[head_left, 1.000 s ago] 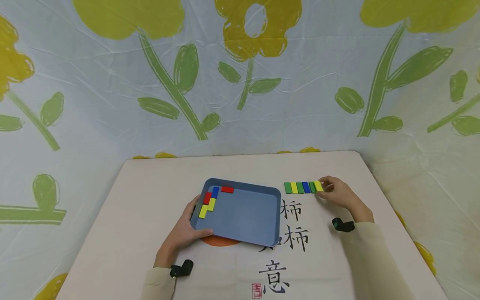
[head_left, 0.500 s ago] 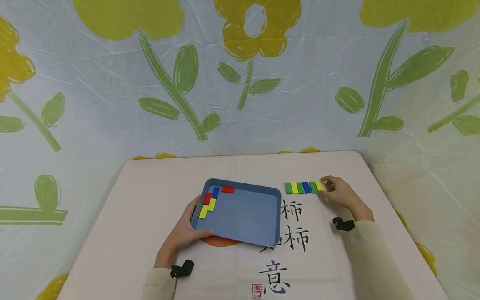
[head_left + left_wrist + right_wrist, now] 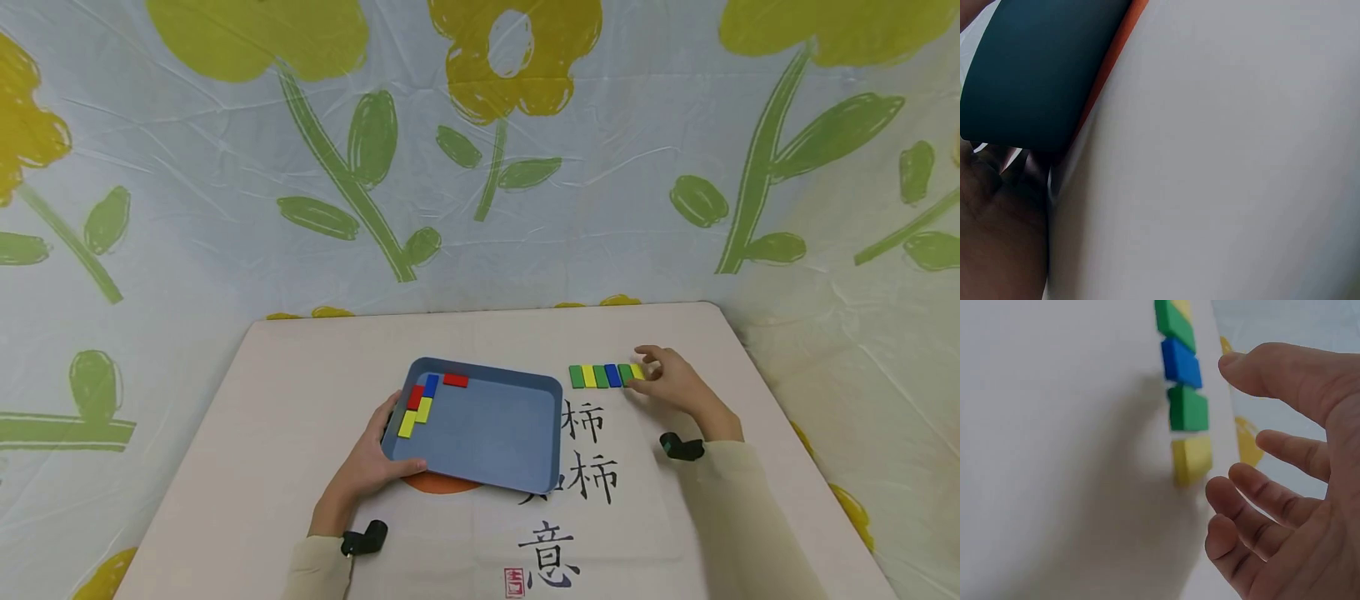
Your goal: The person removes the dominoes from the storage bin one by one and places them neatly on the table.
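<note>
My left hand [image 3: 367, 462] holds the near left corner of a blue-grey tray [image 3: 487, 433], thumb along the front rim and the other fingers around the left side. Several small red, blue and yellow blocks lie in its left part, among them a red block [image 3: 455, 380] by the back wall. Right of the tray, green, yellow and blue blocks form a row. Over its right end hovers my right hand [image 3: 678, 387], fingers spread and apart from the yellow end block [image 3: 1191, 459]. Beside that yellow block lies a green block [image 3: 1188, 409], then a blue block [image 3: 1180, 362].
A white cloth with black brush characters [image 3: 551, 554] and a red seal [image 3: 513, 582] covers the table's middle. Part of an orange shape [image 3: 438, 482] shows beneath the tray. A flower-printed curtain [image 3: 525, 258] encloses the table's back and sides.
My right hand has let go of the yellow end block, and its thumb and fingers have shifted slightly left above the row. The left hand and tray have stayed put.
</note>
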### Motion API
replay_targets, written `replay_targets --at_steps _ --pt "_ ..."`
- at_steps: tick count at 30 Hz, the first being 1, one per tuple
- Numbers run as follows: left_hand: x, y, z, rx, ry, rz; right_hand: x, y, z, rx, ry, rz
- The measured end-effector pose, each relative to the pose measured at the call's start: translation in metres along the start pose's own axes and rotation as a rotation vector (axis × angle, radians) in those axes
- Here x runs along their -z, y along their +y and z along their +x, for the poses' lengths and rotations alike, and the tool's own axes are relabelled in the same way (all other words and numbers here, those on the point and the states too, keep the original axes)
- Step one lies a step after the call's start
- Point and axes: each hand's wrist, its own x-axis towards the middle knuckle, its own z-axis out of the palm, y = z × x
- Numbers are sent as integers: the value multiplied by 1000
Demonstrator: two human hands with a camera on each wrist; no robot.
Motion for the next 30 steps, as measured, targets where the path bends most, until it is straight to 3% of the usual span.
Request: replay_targets --at_steps 8,17,23,30 --pt "2 0 -1 -2 3 14 0 -43 7 148 8 11" --pt "1 -1 0 -5 -4 20 -11 -95 16 292 -69 24" --pt "1 2 0 3 -2 15 -23 -130 22 351 -129 5" --pt "2 3 0 5 0 28 -54 -165 28 416 -202 -21"
